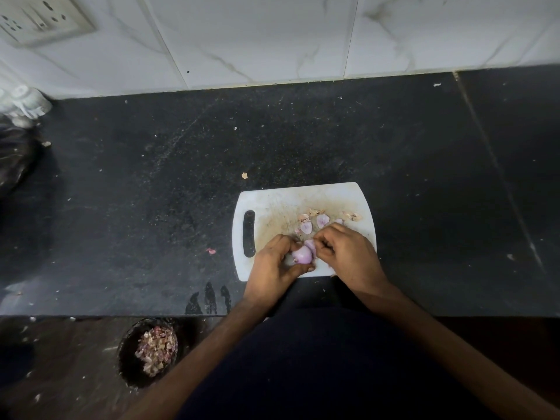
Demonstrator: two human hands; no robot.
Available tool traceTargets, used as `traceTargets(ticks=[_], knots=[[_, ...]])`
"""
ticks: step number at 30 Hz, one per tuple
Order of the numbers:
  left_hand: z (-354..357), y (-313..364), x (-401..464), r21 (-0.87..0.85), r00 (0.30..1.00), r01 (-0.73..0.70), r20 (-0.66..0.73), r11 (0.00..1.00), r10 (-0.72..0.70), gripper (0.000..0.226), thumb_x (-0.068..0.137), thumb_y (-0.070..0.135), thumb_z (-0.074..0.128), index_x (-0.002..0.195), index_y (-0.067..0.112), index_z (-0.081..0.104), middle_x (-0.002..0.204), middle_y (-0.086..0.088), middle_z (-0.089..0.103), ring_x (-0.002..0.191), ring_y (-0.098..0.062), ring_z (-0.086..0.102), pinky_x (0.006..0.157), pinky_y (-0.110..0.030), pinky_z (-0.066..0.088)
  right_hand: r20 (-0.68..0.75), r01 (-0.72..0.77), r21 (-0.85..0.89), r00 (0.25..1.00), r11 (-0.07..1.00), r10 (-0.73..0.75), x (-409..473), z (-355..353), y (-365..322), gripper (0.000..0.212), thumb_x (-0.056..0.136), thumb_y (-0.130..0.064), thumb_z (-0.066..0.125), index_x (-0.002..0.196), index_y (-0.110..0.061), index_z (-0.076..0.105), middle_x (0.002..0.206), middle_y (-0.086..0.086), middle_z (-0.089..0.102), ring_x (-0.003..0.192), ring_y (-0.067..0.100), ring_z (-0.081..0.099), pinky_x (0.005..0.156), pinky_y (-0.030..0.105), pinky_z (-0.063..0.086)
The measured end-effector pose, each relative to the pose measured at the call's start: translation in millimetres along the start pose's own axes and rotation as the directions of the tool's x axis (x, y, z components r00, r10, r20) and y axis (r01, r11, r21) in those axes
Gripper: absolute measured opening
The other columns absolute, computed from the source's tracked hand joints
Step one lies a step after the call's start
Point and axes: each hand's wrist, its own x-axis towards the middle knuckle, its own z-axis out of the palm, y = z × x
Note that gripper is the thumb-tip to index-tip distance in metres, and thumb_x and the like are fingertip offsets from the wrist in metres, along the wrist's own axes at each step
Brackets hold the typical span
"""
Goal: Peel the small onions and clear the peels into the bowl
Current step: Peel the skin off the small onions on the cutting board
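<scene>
The peeling step looks to be in hand right now. The left hand (pixel 272 262) curls around a small onion (pixel 303 255) and holds it over the near edge of the white cutting board (pixel 272 207). The right hand (pixel 342 250) is touching the onion's far side, with its fingertips pinching at a bit of pink skin there. I think it is pulling a layer off, but the pinch is small and partly covered by the fingers, so I cannot be sure how much skin is caught.

Loose peels (pixel 315 221) lie on the board just past the hands, some pink and some pale.

Next, I think the skin has to come all the way off. Then the peels on the board need to go into the dark bowl (pixel 127 368), which sits low down, to the left of the board and nearer than the worktop (pixel 151 177) edge. It already has peels in it.

The near side of the onion is hidden by the left hand. I see no other onions, peeled or not. Something dark sits far left of the board, cut off by the edge, and I cannot tell what it is.
</scene>
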Motion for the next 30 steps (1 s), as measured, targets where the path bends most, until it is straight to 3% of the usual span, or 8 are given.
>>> traceTargets(ticks=[4,8,10,13,17,21,25,30], knots=[[-1,-2,-7,-0.048,1.000,-0.005,-0.018,0.999,0.004,0.031,0.078,0.022,0.088,0.093,0.024,0.061,0.111,0.012,0.069,0.106,-0.007,0.067,0.086,-0.018,0.052,-0.006,-0.084,0.020,0.996,0.996,0.084,-3,4,6,0.010,0.087,-0.014,0.069,0.080,-0.013,0.062,0.081,-0.004,0.060,0.070,0.016,0.056,0.061,0.038,0.051],[-5,-6,-11,-0.089,0.998,-0.041,-0.041,0.995,0.038,0.023,0.084,0.012,0.082,0.097,0.013,0.063,0.117,0.004,0.070,0.116,-0.010,0.065,0.098,-0.028,0.053,0.010,-0.066,0.045,0.998,0.997,0.065,-4,11,3,0.013,0.088,-0.013,0.066,0.080,-0.015,0.055,0.083,-0.003,0.056,0.072,0.016,0.054,0.061,0.035,0.046],[-8,-5,-12,-0.077,0.998,-0.055,-0.037,0.996,0.052,0.024,0.087,0.012,0.080,0.104,0.012,0.063,0.118,0.004,0.069,0.115,-0.012,0.066,0.098,-0.032,0.054,0.018,-0.056,0.078,0.998,0.995,0.055,-3,14,3,0.006,0.090,-0.013,0.064,0.091,-0.016,0.059,0.092,-0.003,0.059,0.080,0.017,0.059,0.065,0.036,0.050],[-12,-3,-11,-0.034,0.996,-0.091,0.008,0.995,0.092,0.033,0.091,0.013,0.076,0.119,0.013,0.060,0.121,0.006,0.068,0.114,-0.014,0.066,0.098,-0.034,0.054,0.001,-0.030,0.194,1.000,0.981,0.031,-3,12,0,0.029,0.092,-0.006,0.058,0.119,-0.019,0.060,0.111,-0.003,0.061,0.094,0.013,0.061,0.079,0.036,0.055],[-14,0,-10,0.021,0.992,-0.129,0.013,0.991,0.128,0.039,0.092,0.014,0.074,0.129,0.016,0.060,0.123,0.007,0.066,0.115,-0.011,0.065,0.098,-0.035,0.054,0.051,0.099,0.216,0.992,0.971,-0.113,-8,9,-6,0.043,0.092,-0.008,0.042,0.127,-0.022,0.062,0.122,-0.007,0.059,0.114,0.012,0.057,0.095,0.032,0.050],[-13,1,-11,0.029,0.989,-0.146,-0.004,0.989,0.146,0.028,0.094,0.011,0.071,0.120,0.010,0.062,0.119,0.003,0.066,0.112,-0.012,0.065,0.096,-0.035,0.054,0.081,0.086,0.178,0.992,0.980,-0.102,-12,17,-3,0.023,0.101,-0.032,0.049,0.120,-0.024,0.060,0.115,-0.012,0.061,0.106,0.009,0.057,0.086,0.035,0.052],[-12,-4,-10,0.056,0.990,-0.139,-0.010,0.989,0.139,0.023,0.094,0.010,0.071,0.114,0.009,0.061,0.118,0.001,0.066,0.113,-0.011,0.064,0.096,-0.035,0.054,0.062,0.088,0.248,0.992,0.965,-0.106,-9,28,6,0.012,0.099,-0.024,0.059,0.110,-0.020,0.061,0.109,-0.010,0.062,0.103,0.009,0.057,0.089,0.032,0.049],[-9,-6,-10,0.045,0.990,-0.140,-0.015,0.989,0.141,0.021,0.094,0.008,0.070,0.113,0.008,0.062,0.119,0.001,0.066,0.114,-0.008,0.064,0.099,-0.029,0.052,0.050,0.054,0.217,0.997,0.975,-0.066,-4,32,8,0.003,0.096,-0.015,0.060,0.099,-0.015,0.058,0.096,-0.009,0.061,0.091,0.011,0.056,0.080,0.032,0.048]])
